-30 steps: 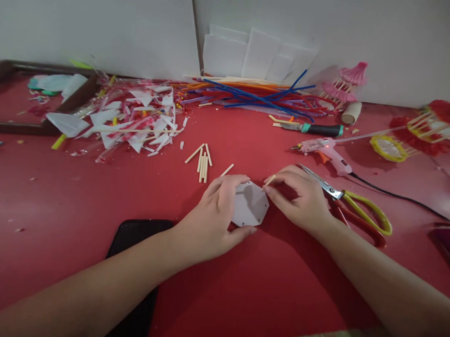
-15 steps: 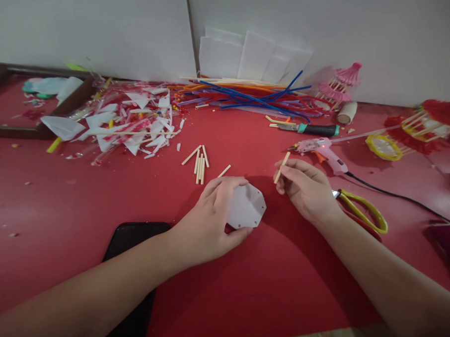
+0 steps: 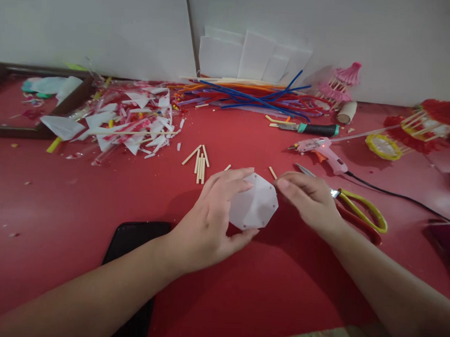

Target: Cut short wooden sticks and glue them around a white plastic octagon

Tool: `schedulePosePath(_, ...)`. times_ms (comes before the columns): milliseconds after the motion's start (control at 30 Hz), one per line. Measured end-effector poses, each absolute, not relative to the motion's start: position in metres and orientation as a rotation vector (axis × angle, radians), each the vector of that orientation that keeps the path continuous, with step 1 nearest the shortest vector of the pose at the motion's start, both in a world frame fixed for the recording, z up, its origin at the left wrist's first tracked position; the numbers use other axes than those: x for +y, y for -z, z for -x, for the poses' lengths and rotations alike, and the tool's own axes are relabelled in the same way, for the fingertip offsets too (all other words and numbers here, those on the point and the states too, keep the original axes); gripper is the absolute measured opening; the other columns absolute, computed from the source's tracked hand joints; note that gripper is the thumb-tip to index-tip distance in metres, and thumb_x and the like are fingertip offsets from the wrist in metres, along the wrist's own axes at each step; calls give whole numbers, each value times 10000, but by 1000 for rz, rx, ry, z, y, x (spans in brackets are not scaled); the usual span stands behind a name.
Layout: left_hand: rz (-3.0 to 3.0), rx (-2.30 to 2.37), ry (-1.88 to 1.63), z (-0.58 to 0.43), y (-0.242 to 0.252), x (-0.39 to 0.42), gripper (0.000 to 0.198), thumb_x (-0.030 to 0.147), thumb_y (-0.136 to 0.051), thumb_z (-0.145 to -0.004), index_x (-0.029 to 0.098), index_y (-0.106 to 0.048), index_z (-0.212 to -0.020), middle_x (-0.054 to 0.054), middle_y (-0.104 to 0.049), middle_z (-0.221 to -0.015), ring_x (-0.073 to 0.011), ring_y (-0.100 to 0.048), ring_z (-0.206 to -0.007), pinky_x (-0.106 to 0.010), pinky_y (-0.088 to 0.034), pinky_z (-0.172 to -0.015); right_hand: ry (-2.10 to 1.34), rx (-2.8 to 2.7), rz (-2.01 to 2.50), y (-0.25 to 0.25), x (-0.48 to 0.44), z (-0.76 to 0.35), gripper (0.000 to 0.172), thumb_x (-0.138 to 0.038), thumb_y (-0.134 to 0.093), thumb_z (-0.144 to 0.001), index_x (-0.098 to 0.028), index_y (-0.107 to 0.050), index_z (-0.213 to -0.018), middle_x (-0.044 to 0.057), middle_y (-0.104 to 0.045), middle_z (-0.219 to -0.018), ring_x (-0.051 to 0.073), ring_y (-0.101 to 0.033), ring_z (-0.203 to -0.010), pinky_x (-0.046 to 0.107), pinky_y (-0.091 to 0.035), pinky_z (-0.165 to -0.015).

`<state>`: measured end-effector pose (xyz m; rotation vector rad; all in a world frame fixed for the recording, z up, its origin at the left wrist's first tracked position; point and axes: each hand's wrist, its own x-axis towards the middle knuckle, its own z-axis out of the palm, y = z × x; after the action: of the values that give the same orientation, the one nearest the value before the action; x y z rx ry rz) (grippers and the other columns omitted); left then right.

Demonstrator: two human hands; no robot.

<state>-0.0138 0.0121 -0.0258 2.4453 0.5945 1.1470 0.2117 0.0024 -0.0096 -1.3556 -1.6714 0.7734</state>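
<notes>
White octagon (image 3: 256, 203) held by edges w/ half-spread L hand (image 3: 216, 215); R hand (image 3: 308, 198) pinched on short stick (image 3: 272, 172).

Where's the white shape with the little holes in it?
In the head view, the white shape is just right of centre, held by the left hand, with the right hand close on its other side.

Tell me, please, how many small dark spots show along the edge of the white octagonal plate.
5 are visible on the plate: top spot, upper-right spot, right spot, lower-right spot and bottom spot. Others may be hidden by the left hand.
</notes>
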Motion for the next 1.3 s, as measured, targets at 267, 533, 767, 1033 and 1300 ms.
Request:
schedulePosePath(267, -1815, 911, -1040, 12, 26, 15, 726, 515, -813, -750, 206, -449, -1297, -166, -587, -1270, -291, -657, -1113, -405, -594, -848, -941, -1646, 1250, 12, -4, -201, 272, -336, -641, -895, -200, -590, -666, -28, -533, -611, 93, -458, -545, 231, -347, -482)
schedulePosePath(533, -1420, 1123, -730, 14, -1, 20, 263, 389, -751, -802, 168, -649, -902, 16, -649, -768, -102, -601, -649, -177, -477, -550, -60, -1759, 1769, -2, 18, -255, 248, -392, -577, -924, -194, -728, -927, 82, -721, -876, 179, -622, -749, 312, -445, -702)
schedulePosePath(767, -1207, 1099, -688, 14, 0, 21, 318, 403, -765, -781, 168, -687, -982, -18, -716, -858, -138, -666, -718, -205, -526, -596, 158, -1892, 2363, 16, 44, -333, 316, -239, -498, -874, -39, -699, -1012, 270, -677, -970, 340, -604, -934, 435, -416, -816)
schedulePosePath(1033, -1208, 1128, -731, 12, 1, 22, 348, 423, -730, -816, 174, -684, -1054, -39, -715, -922, -159, -673, -775, -253, -540, -663, 344, -1748, 2234, 12, 38, -314, 393, -274, -450, -889, -53, -596, -1180, 252, -642, -1138, 336, -585, -1117, 440, -453, -950)
schedulePosePath(1300, -1089, 1133, -810, 11, 9, 23, 394, 422, -744, -799, 178, -675, -1100, -43, -729, -914, -175, -685, -786, -264, -549, -663, 483, -1726, 1782, -13, 13, -281, 250, -467, -604, -795, -220, -597, -755, 114, -644, -888, 268, -631, -857, 379, -505, -699)
